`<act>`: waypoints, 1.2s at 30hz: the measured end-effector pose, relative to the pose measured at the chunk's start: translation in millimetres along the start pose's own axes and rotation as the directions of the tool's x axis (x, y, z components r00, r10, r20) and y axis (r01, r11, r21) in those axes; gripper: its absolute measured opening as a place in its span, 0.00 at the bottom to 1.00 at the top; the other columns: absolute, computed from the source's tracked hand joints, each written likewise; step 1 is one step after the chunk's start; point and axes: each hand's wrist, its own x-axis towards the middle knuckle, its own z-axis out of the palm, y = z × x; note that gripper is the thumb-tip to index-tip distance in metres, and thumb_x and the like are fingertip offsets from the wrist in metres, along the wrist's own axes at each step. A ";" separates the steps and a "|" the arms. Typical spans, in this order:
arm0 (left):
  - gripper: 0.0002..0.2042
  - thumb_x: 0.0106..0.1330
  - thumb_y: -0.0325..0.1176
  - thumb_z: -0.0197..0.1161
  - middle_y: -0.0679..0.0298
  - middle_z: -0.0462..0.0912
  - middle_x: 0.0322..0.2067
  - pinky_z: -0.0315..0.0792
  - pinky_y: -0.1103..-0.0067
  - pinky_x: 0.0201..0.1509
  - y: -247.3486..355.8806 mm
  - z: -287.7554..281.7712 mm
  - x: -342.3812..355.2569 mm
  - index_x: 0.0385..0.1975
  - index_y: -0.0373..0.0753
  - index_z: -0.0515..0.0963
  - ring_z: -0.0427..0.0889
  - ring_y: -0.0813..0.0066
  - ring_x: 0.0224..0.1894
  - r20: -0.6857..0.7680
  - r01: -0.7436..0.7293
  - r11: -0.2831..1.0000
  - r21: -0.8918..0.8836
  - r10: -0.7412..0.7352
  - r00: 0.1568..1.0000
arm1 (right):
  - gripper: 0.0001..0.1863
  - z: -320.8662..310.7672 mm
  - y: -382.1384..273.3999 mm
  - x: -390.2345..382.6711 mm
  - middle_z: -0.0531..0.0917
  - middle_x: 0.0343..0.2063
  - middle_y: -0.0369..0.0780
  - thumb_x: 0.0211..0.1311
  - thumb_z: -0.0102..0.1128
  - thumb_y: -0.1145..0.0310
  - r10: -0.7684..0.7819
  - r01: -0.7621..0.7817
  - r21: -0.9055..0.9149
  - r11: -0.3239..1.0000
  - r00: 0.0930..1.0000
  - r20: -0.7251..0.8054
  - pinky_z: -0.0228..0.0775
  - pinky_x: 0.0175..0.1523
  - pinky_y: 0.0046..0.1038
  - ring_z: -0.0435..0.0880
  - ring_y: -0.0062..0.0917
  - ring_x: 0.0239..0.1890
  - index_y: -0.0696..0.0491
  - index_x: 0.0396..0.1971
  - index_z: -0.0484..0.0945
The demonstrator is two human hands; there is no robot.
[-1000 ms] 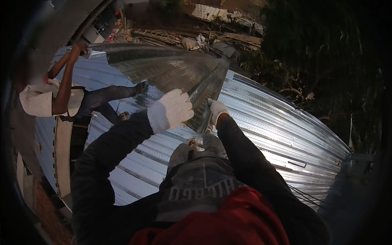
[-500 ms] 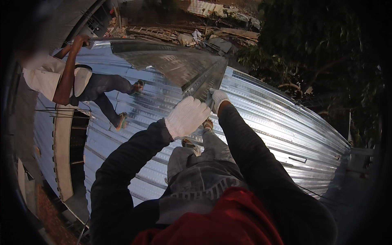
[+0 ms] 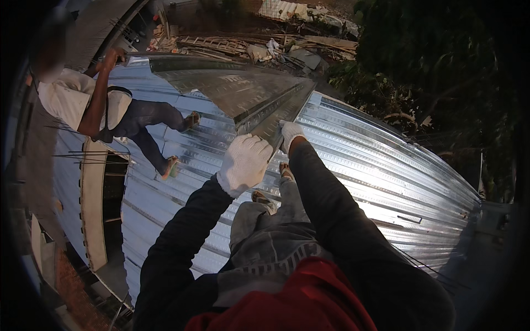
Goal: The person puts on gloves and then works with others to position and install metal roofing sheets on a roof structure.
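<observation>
My left hand [image 3: 244, 163], in a white knit glove, has its fingers curled over the near end of a long, bent metal sheet [image 3: 237, 85]. My right hand [image 3: 291, 134], also gloved, grips the same end a little farther to the right. The sheet is held above a corrugated metal surface [image 3: 375, 165], and my sandalled feet show below it. On the left a person [image 3: 149, 116] in a white top and dark trousers holds the sheet's far end with both hands [image 3: 114, 58], feet on the corrugated metal.
An opening [image 3: 113, 204] edged by a pale beam [image 3: 91, 198] and thin rods lies at the left of the metal surface. Timber and scrap [image 3: 221, 45] lie beyond the far edge, with dark foliage [image 3: 419, 66] at the right. Dark rods show at the lower right.
My left hand has moved right and down, its fingers now curled closer round the sheet. The co-worker and the far end of the sheet have shifted slightly right, with feet stepped along.
</observation>
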 end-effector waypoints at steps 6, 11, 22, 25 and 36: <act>0.14 0.48 0.31 0.68 0.64 0.84 0.39 0.72 0.66 0.59 -20.8 -63.9 51.0 0.36 0.42 0.81 0.83 0.61 0.47 -0.186 -0.250 0.950 0.188 0.284 0.940 | 0.13 -11.3 -58.4 -57.6 0.86 0.44 0.40 0.75 0.47 0.65 -0.055 0.057 0.180 0.982 0.998 -0.016 0.79 0.50 0.34 0.85 0.36 0.45 0.50 0.51 0.78; 0.13 0.48 0.33 0.71 0.66 0.84 0.39 0.72 0.66 0.56 -97.9 -64.5 74.5 0.35 0.44 0.84 0.82 0.62 0.45 -0.143 -0.131 0.975 0.177 0.158 0.977 | 0.13 -2.1 -72.4 -68.0 0.85 0.43 0.41 0.75 0.44 0.67 -0.017 0.038 0.293 0.955 0.997 -0.072 0.79 0.48 0.39 0.86 0.34 0.43 0.55 0.47 0.77; 0.11 0.59 0.36 0.67 0.63 0.82 0.37 0.71 0.67 0.52 0.7 -27.5 78.4 0.39 0.41 0.81 0.82 0.63 0.43 0.412 -0.243 0.952 0.188 0.149 0.899 | 0.14 -30.3 -43.6 -3.9 0.87 0.44 0.41 0.74 0.51 0.62 -0.011 0.002 -0.166 0.986 0.998 -0.054 0.79 0.50 0.33 0.87 0.34 0.44 0.52 0.51 0.78; 0.11 0.67 0.40 0.61 0.60 0.84 0.36 0.73 0.67 0.51 39.7 -14.8 136.0 0.39 0.40 0.82 0.84 0.63 0.43 0.512 -0.384 0.884 0.266 0.208 0.834 | 0.14 -123.0 -62.1 41.7 0.87 0.46 0.42 0.71 0.54 0.63 -0.331 0.232 -0.647 0.726 0.943 -0.033 0.80 0.52 0.32 0.87 0.33 0.47 0.50 0.53 0.79; 0.11 0.64 0.38 0.62 0.58 0.83 0.30 0.77 0.67 0.36 26.1 13.8 114.6 0.33 0.37 0.84 0.85 0.61 0.34 0.665 -0.590 0.787 0.182 0.344 0.663 | 0.21 -34.5 -75.3 -81.2 0.86 0.40 0.44 0.71 0.58 0.59 0.020 -0.001 0.157 0.988 0.993 -0.120 0.78 0.46 0.36 0.86 0.37 0.39 0.61 0.52 0.78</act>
